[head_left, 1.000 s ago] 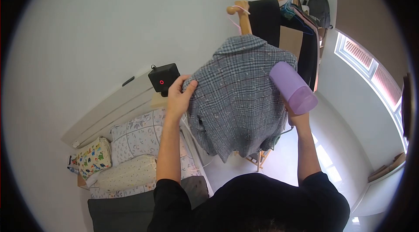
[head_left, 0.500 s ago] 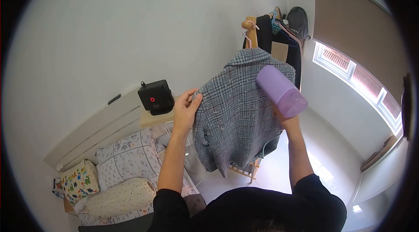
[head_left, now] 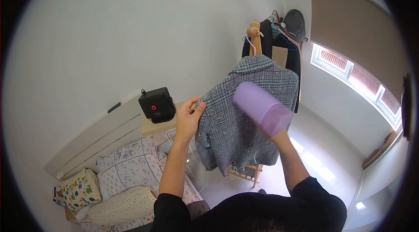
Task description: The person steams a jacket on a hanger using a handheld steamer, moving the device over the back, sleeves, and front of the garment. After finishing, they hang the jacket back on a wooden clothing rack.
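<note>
A grey plaid jacket (head_left: 235, 131) hangs by a pink hanger (head_left: 252, 46) from the knob of a wooden rack (head_left: 255, 35). My left hand (head_left: 190, 113) is closed on the jacket's left shoulder edge, thumb in front. In my right hand (head_left: 278, 139) is a purple handheld garment steamer (head_left: 257, 103) with a see-through tank at its near end. It is tilted across the jacket's back, and its body hides most of my right fingers. A pale cord shows low by the jacket's hem.
Dark clothes (head_left: 265, 40) and a grey backpack (head_left: 295, 25) hang behind the jacket. On the left, a black box-shaped device (head_left: 157, 105) stands on a small table (head_left: 150, 128) beside a bed with pillows (head_left: 131, 162). A window (head_left: 349, 70) with a blind is at right.
My right hand has moved the steamer left and down across the jacket's back. My left hand keeps its hold at the shoulder. The view has shifted slightly.
</note>
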`<state>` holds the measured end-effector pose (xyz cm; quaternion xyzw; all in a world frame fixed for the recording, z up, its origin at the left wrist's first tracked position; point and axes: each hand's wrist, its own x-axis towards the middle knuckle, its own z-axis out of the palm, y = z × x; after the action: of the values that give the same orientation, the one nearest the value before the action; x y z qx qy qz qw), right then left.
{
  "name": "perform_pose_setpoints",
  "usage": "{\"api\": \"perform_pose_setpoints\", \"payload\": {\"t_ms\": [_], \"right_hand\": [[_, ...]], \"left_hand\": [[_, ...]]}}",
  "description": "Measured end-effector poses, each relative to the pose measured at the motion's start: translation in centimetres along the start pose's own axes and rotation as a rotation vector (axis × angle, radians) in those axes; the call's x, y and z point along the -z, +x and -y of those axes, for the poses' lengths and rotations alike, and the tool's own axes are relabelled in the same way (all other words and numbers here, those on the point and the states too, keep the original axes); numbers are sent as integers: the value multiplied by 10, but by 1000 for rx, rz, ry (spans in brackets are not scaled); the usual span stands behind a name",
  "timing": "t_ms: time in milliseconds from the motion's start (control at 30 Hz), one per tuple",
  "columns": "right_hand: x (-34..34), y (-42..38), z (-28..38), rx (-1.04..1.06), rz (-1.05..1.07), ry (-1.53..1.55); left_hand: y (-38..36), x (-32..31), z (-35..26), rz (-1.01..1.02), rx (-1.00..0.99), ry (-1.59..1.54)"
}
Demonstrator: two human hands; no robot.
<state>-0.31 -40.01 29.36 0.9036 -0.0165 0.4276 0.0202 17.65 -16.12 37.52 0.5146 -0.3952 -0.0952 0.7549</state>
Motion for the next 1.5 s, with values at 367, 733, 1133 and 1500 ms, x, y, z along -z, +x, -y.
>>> {"api": "perform_pose_setpoints", "payload": {"t_ms": [367,733,1133,1500], "right_hand": [[25,15,-9,-531,83,257],[-6,-4,33,-100,-112,223],[21,19,-18,-582,62,105],[-18,0,48,-83,-68,245]], "left_hand": [[1,2,-6,57,41,-8],[6,11,-2,119,31,-37],[4,11,-2,94,21,39],[13,12,6,63,3,25]]}}
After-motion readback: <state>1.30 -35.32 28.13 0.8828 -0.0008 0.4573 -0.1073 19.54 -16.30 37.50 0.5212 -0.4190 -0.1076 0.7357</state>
